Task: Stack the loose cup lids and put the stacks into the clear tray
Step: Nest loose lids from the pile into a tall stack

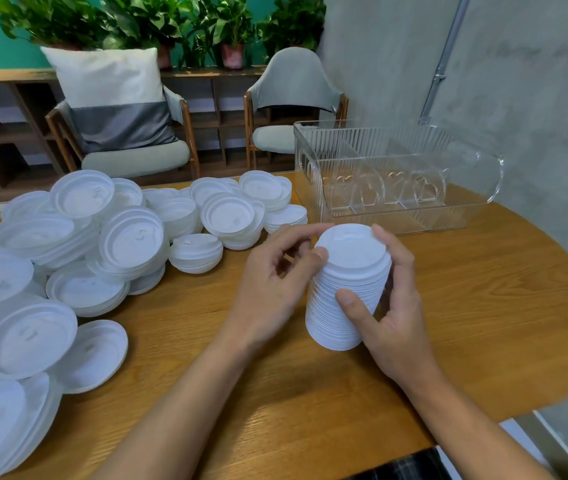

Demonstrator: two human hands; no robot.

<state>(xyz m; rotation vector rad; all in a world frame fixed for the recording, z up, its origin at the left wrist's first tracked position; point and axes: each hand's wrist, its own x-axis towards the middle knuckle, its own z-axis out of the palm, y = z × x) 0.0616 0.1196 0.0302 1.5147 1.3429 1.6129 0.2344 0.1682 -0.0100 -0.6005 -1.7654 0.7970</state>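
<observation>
A tall stack of white cup lids (pixel 348 282) stands at the middle of the round wooden table (pixel 500 306). My right hand (pixel 390 313) grips its right side, thumb across the front and fingers round the back. My left hand (pixel 275 282) pinches the stack's top left rim with thumb and curled fingers. Behind the stack sits the clear ribbed tray (pixel 396 174) with dividers, and no lids show inside it. A big heap of loose lids (pixel 78 268) covers the table's left half.
Shorter lid stacks (pixel 234 220) lie just left of the tray. Two upholstered chairs (pixel 289 109) and a low wooden shelf stand behind the table. A grey wall runs along the right. Bare wood shows at the front and right of the table.
</observation>
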